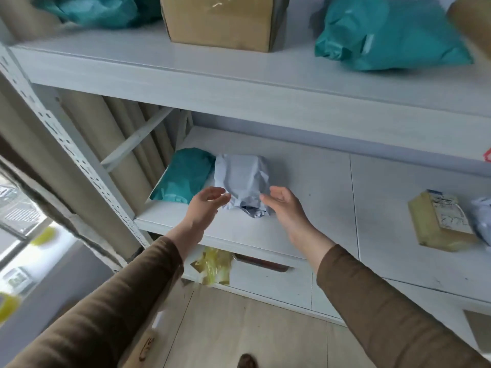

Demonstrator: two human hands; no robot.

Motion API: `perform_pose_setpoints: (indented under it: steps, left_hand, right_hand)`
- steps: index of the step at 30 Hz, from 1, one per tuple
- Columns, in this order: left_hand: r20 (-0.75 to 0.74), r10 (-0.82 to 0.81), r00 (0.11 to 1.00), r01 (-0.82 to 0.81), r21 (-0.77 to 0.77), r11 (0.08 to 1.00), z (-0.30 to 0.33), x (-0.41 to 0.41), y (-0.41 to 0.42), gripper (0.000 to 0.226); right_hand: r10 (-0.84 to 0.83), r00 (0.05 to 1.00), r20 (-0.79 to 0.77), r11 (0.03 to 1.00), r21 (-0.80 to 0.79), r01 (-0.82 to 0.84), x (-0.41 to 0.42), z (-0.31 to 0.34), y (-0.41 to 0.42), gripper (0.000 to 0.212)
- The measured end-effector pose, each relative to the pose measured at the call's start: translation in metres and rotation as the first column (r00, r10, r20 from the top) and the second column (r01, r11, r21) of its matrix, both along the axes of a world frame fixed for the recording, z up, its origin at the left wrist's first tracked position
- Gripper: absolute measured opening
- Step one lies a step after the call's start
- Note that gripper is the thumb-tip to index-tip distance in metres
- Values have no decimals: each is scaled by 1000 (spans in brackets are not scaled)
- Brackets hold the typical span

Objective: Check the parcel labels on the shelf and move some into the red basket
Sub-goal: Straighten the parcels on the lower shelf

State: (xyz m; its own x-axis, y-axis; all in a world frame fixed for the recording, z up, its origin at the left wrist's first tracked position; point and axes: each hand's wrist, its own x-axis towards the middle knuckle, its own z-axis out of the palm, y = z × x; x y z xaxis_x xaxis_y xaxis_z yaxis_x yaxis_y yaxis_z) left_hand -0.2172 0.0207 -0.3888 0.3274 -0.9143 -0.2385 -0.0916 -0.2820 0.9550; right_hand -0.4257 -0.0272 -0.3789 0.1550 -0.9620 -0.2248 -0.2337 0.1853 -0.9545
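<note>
A crumpled pale grey parcel bag (243,179) lies on the middle shelf board (318,197), touching a teal parcel bag (183,176) at its left. My left hand (204,205) hovers open at the grey bag's near left corner. My right hand (285,205) is open at the bag's near right side, fingertips close to it. Neither hand grips anything. At the right of the same shelf sits a yellowish taped parcel with a white label (441,221), and beside it a second grey bag (482,219) cut off by the frame edge. The red basket is not in view.
The upper shelf (239,73) carries a cardboard box (220,19) and two teal bags (385,33). Cardboard tubes (106,144) stand behind the perforated shelf post (69,144). A yellow bag (212,265) lies on the lower level. Wooden floor below; window at left.
</note>
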Motion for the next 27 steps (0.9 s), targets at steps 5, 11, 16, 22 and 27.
perform_pose_setpoints:
  steps: [5, 11, 16, 22, 27]
  left_hand:
    - [1, 18, 1000, -18, 72, 997, -12, 25, -38, 61]
    - [-115, 15, 993, 9, 204, 979, -33, 50, -83, 92]
    - [-237, -118, 964, 193, 320, 927, -48, 66, -107, 105]
    - [-430, -214, 877, 371, 324, 870, -54, 77, -120, 102]
    - [-436, -232, 870, 397, 338, 853, -43, 76, -112, 65]
  right_hand:
    - [-72, 997, -9, 993, 96, 73, 13, -18, -41, 77]
    - [-194, 979, 59, 948, 269, 172, 37, -40, -66, 84]
    - [-288, 957, 33, 915, 306, 264, 61, -52, -73, 38]
    - [-356, 935, -9, 862, 383, 332, 74, -51, -70, 69]
    - [-242, 970, -6, 877, 425, 222, 64, -54, -61, 87]
